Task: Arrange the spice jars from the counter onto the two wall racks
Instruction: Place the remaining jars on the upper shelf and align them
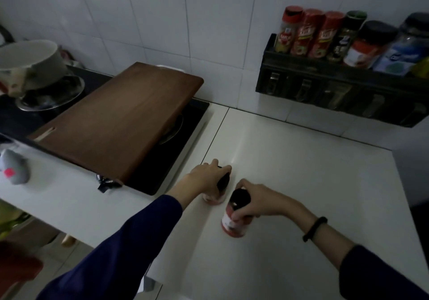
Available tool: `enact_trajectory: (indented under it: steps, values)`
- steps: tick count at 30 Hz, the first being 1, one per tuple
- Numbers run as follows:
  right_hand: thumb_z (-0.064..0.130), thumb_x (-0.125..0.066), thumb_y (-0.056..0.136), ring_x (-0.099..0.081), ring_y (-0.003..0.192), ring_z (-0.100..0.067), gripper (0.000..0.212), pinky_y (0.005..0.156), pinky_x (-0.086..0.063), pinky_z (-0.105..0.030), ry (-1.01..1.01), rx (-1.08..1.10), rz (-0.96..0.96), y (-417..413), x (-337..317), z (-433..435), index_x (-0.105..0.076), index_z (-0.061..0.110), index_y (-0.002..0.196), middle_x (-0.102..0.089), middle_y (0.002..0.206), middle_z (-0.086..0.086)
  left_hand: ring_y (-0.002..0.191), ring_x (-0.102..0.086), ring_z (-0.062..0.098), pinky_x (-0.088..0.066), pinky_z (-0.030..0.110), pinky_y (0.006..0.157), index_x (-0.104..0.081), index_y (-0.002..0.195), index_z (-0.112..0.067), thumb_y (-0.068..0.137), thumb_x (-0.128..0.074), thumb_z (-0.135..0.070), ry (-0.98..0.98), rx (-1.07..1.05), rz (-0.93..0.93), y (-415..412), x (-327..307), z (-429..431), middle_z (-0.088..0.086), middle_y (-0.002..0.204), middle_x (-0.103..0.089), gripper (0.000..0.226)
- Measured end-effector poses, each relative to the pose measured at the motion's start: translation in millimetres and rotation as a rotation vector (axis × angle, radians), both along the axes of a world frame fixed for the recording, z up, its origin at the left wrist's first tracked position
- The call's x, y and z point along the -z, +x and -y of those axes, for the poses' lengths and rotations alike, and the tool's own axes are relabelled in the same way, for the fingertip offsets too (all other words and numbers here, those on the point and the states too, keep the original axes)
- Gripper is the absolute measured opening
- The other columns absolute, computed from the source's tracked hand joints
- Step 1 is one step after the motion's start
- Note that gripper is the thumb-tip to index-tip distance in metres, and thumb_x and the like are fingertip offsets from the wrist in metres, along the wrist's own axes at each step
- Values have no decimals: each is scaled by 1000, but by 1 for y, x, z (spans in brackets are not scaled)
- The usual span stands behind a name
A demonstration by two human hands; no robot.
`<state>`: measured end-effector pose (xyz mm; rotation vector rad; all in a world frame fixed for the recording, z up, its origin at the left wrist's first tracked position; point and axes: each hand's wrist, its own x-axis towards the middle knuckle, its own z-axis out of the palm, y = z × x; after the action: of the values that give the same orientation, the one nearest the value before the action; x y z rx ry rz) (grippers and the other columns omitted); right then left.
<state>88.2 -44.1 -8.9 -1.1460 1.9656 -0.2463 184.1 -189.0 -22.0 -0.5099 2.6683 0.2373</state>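
While both jars stand low in the centre of the frame on the white tabletop point(301, 172), I have a hand on each. My left hand point(206, 179) is clamped over the black cap of the far jar point(214, 198), its reddish base peeping out below. My right hand point(257, 201) grips the near jar point(234, 218) around its dark cap and neck; it is a smooth cylinder, red with a white label, long axis roughly upright. The black wall rack point(325, 84) hangs at the upper right of the frame, well apart from both hands and nearer the right one. It already holds a crowded row of red-capped and dark-lidded jars, so I judge free slots are scarce. A second rack is not in view.
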Motion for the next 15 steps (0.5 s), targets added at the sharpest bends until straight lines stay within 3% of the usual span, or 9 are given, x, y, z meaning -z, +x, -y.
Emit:
enact_trajectory:
  steps: [3,8,11,13,15]
  values:
    - [42,-79,64,-58,60,-17,61,50,-46,-25,-23,140,-19,-40,-27,-3,-44,21,110,-63,95,-5,101,-57,37,-45,39,71,-35,130,-21,73,-74,-30,13,13,-17,-21,-29,4,15,122,-45,70]
    - [41,-77,69,-57,69,-10,56,45,-42,-16,-232,299,-140,-91,-112,-5,-45,24,111,-58,105,-3,108,-54,35,-49,40,79,-32,134,-20,73,-76,-29,34,60,-168,-75,-122,12,14,127,-45,76]
    - [42,-79,66,-57,84,-9,56,60,-46,-19,-445,369,-277,-112,-185,-8,-48,26,110,-57,109,2,104,-55,33,-50,42,86,-33,132,-20,68,-79,-34,-29,108,-346,-107,-202,15,12,120,-47,80]
    - [46,-78,63,-59,92,-14,59,73,-49,-26,-602,393,-410,-118,-237,-11,-49,28,111,-59,109,3,99,-56,33,-49,39,82,-36,125,-18,66,-80,-35,-83,133,-481,-119,-255,17,7,109,-45,75]
    - [46,-77,66,-57,95,-16,61,77,-49,-30,-746,411,-507,-122,-287,-14,-46,28,116,-56,108,4,98,-55,32,-50,40,82,-37,121,-20,66,-80,-34,-116,159,-621,-127,-309,18,6,107,-46,72]
